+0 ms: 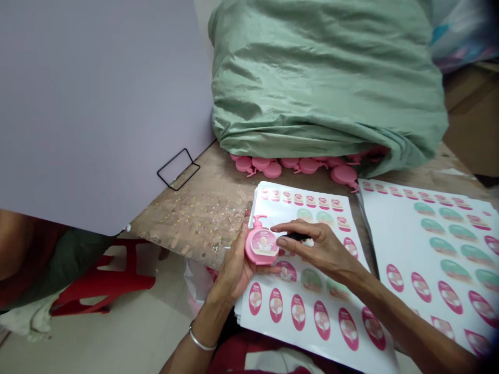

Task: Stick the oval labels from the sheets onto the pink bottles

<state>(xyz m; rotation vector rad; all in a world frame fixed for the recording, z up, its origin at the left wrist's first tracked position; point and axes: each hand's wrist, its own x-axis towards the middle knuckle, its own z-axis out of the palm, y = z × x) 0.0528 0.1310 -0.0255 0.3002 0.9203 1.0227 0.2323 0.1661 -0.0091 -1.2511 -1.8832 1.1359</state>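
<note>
My left hand is wrapped round a small pink pump bottle, held upright with its nozzle at the top. On the bottle's round front lies a pink and white label. My right hand is at the label's right edge, its thumb and index fingertip at the bottle. A slim black tool sits in that hand, mostly hidden by the fingers, so its kind cannot be made out. Beneath both hands is a stack of printed sticker sheets with oval pink and rounded green stickers.
Several pink bottles spill from under a big green sack. More sticker sheets lie at the right. A pale panel and a black wire stand are at the left. Below is a red stool, with a person's arm nearby.
</note>
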